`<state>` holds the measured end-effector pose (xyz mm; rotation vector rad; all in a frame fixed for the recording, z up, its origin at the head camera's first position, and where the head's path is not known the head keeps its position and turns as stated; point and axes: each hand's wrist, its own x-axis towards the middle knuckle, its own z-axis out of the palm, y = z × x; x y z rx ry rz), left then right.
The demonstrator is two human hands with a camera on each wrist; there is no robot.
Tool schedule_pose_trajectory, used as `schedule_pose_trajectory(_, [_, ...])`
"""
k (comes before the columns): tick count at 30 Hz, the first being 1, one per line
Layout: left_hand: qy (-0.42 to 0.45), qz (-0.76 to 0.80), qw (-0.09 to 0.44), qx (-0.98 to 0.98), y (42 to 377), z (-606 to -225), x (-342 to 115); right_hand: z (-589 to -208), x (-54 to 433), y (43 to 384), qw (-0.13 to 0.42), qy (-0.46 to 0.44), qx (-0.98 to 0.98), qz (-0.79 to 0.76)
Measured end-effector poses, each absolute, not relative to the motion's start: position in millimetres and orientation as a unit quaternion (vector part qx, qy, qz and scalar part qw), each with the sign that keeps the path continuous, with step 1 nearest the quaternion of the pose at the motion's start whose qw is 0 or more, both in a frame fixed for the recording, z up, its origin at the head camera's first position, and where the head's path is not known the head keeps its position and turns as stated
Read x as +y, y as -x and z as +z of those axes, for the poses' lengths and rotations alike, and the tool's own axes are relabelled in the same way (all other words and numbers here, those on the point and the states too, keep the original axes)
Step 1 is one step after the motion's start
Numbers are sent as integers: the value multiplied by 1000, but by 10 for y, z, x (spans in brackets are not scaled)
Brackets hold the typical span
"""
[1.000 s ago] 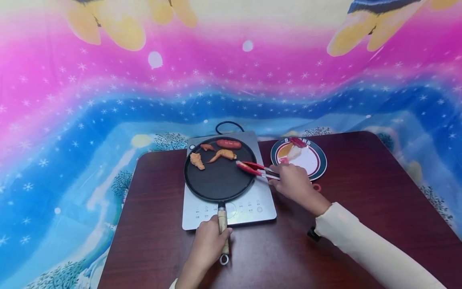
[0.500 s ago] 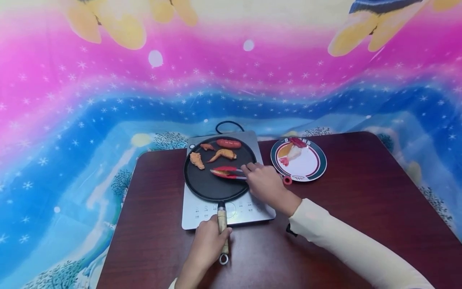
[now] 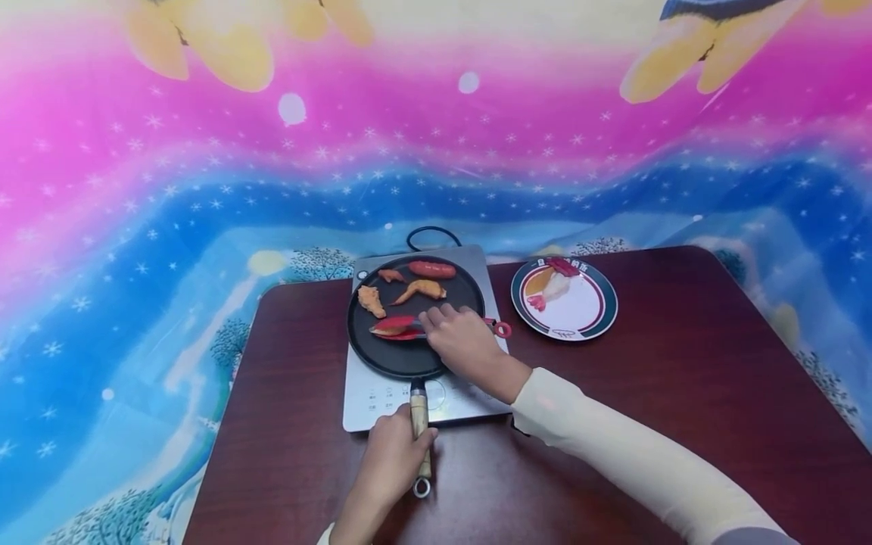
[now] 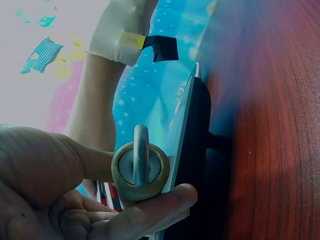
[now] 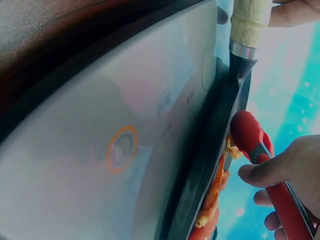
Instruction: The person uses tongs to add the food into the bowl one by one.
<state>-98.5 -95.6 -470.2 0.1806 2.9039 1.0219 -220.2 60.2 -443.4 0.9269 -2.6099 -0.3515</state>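
Note:
My left hand (image 3: 393,454) grips the wooden handle (image 3: 420,431) of a flat black frying pan (image 3: 409,359); the handle's end with its metal ring faces the left wrist view. Over the pan, my right hand (image 3: 463,341) holds red-tipped tongs (image 5: 292,210), their tips pointing left, low above the pan's front half. Something tan shows between the red tips; I cannot tell what it is. Behind the tongs lie a sausage (image 3: 432,269), a chicken wing (image 3: 422,290), a fried chicken piece (image 3: 371,300) and a small reddish piece (image 3: 390,275).
Under the pan is a silver induction cooker (image 3: 470,405) with a black cable loop behind it. Right of it stands a round plate (image 3: 579,325) with a shrimp piece (image 3: 555,288), an orange piece and a dark red piece. The brown table (image 3: 647,341) reaches a patterned cloth behind.
My right hand has carried the tongs leftward from the pan's right rim to over its left front part. My left hand stays on the handle, and the food in the pan has not moved.

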Motion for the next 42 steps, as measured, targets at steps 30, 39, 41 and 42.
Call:
schedule_pose_trajectory(30, [-47, 332, 49, 941, 996, -4692, -948, -4439, 458, 2325, 81, -257, -963, 22])
schedule_pose_trajectory(39, [-47, 333, 51, 940, 995, -4687, -947, -4469, 517, 2307, 43, -234, -968, 82])
schedule_pose_trajectory(41, [-47, 332, 51, 941, 998, -4686, -948, -4472, 534, 2292, 33, -229, -968, 97])
schedule_pose_trajectory(42, [-47, 332, 52, 941, 1000, -4686, -949, -4472, 542, 2286, 29, -226, -968, 103])
